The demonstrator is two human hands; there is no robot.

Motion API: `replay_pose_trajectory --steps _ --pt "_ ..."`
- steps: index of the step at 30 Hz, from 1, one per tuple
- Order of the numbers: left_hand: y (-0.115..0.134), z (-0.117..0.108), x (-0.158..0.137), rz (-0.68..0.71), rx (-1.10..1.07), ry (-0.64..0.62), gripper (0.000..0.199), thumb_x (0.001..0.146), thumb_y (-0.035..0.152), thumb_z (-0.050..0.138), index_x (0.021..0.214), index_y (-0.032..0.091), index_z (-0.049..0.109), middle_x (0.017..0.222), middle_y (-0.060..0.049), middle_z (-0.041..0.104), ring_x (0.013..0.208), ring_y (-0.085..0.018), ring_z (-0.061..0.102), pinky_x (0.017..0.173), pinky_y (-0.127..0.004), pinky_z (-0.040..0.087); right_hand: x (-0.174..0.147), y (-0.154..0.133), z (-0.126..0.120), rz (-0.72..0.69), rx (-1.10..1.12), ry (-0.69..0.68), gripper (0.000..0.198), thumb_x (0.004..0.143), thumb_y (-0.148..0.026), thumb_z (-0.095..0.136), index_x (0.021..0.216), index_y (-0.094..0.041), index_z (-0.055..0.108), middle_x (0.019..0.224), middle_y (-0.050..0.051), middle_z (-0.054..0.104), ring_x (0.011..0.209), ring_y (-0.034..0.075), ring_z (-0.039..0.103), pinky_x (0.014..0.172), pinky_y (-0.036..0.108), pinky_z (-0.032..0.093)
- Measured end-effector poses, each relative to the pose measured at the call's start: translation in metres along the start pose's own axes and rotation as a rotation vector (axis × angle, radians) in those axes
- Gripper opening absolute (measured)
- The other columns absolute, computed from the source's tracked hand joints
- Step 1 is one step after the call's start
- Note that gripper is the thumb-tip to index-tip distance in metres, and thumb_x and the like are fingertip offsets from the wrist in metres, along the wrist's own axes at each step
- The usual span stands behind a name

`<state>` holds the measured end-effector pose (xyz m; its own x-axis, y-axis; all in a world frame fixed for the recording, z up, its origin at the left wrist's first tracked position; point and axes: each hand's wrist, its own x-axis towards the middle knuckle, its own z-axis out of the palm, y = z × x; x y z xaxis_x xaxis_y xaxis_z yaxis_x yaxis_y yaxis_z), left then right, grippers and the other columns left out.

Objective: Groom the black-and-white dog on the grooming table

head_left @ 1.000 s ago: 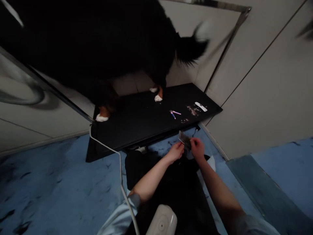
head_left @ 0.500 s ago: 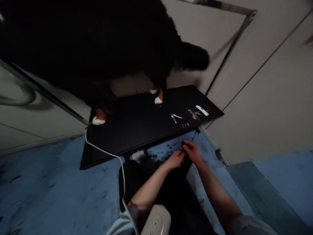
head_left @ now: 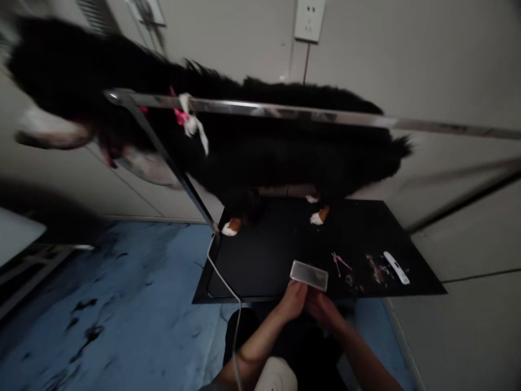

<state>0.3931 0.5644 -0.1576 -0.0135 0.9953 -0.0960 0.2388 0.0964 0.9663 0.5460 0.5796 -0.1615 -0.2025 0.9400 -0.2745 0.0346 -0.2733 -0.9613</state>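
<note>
My left hand (head_left: 295, 300) and my right hand (head_left: 321, 309) are close together at the front edge of a black grooming table (head_left: 252, 260). Both are closed on the lower edge of a flat rectangular case (head_left: 309, 276) with a pale, see-through rim; its exact kind is unclear. The right fingers are dim and partly hidden. Beyond my hands a large black dog (head_left: 277, 146) with white-and-tan paws stands on the table, head to the left. Pink plier-like clippers (head_left: 340, 263) lie right of the case, with a white oblong tool (head_left: 396, 267) farther right.
Loose hair (head_left: 378, 269) lies between the two tools. A metal bar (head_left: 260, 108) with a white-and-pink tie crosses in front of the dog. A pale cable (head_left: 222, 277) runs from the table's left corner past my left arm. A white rounded device (head_left: 277, 376) is at my lap.
My view has tilted up and swung left, bringing in the dog's head and the metal bar. The case is now raised, its broad face showing in front of the table.
</note>
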Motion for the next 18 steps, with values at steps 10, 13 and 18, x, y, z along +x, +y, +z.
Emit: replay_pose_trajectory --steps 10,13,18 --pt "0.113 -0.164 -0.059 -0.180 0.336 0.168 0.038 0.092 0.027 0.042 0.112 0.011 0.069 0.122 -0.019 0.068 0.120 -0.029 0.062 0.108 -0.045 0.045 0.043 -0.185 0.139 -0.307 -0.899 -0.284 0.042 0.097 -0.036 0.041 0.124 -0.017 0.067 0.092 0.011 0.068 0.086 0.022 0.063 0.082 0.034 0.050" --pt "0.111 -0.211 -0.044 -0.234 0.270 0.530 0.041 0.092 0.027 0.040 0.115 0.007 0.068 0.121 -0.021 0.069 0.118 -0.029 0.064 0.107 -0.048 0.045 0.119 -0.282 0.201 -0.648 -1.473 -0.354 0.057 0.095 -0.013 0.037 0.149 -0.029 0.046 0.110 0.012 0.064 0.097 0.022 0.061 0.086 0.033 0.047" --pt "0.125 -0.267 0.019 0.081 0.200 0.747 0.033 0.092 0.030 0.047 0.110 0.014 0.070 0.113 -0.015 0.071 0.110 -0.026 0.067 0.102 -0.047 0.050 0.184 -0.359 0.169 -0.512 -1.750 -0.060 0.063 0.096 -0.013 0.037 0.157 -0.030 0.030 0.112 0.015 0.064 0.094 0.023 0.065 0.079 0.031 0.048"
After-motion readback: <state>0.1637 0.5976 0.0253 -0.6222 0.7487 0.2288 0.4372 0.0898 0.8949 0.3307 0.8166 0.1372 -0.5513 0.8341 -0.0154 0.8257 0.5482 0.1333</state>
